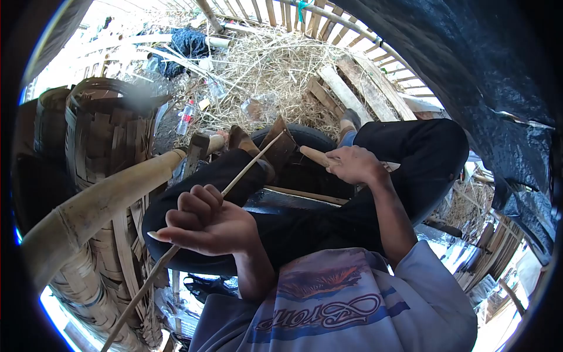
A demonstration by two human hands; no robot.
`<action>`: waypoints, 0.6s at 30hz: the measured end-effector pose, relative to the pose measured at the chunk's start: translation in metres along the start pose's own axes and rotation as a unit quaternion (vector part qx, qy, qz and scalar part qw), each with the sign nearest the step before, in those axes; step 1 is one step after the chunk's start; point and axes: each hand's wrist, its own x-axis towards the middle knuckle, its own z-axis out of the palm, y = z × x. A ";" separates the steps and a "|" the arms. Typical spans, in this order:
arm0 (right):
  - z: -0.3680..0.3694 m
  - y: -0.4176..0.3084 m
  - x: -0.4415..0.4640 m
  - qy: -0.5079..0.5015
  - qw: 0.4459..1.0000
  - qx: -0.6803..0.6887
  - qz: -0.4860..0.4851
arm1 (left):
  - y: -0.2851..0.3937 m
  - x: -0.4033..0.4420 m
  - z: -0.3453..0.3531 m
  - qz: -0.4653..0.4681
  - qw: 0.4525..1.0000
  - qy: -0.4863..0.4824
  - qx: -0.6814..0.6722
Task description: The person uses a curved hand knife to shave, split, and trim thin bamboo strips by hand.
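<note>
My left hand (208,220) is closed, palm side up, around a long thin bamboo stick (249,167). The stick runs slantwise from the lower left to a tip above the space between my knees. My right hand (355,164) grips a pale wooden handle (315,156), whose rounded end sticks out to the left; the rest of that tool is mostly hidden by the hand. Close to the stick's tip stands a brown, flat, worn piece (280,145), its material unclear. A black tyre (311,138) lies behind it.
A thick bamboo pole (111,199) crosses on the left, beside woven bamboo baskets (111,126). Straw (275,64) covers the ground ahead, with planks (352,88) and a plastic bottle (186,116). Dark plastic sheeting (487,64) hangs at the right.
</note>
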 end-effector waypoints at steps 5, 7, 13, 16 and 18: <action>0.011 0.013 -0.007 0.010 0.994 0.107 0.028 | -0.006 0.002 0.015 0.024 0.999 -0.012 -0.034; 0.015 0.010 -0.008 0.044 0.989 0.129 0.050 | -0.010 0.008 0.017 0.022 0.999 -0.031 -0.036; 0.050 0.023 -0.003 0.069 0.968 0.241 -0.004 | -0.013 0.010 0.020 0.020 0.999 -0.042 -0.012; 0.078 0.042 -0.014 0.094 0.957 0.272 -0.032 | -0.014 0.003 0.018 0.048 0.999 -0.024 0.006; 0.087 0.042 -0.027 0.050 0.942 0.331 -0.005 | -0.013 0.000 0.019 0.061 0.997 -0.027 0.040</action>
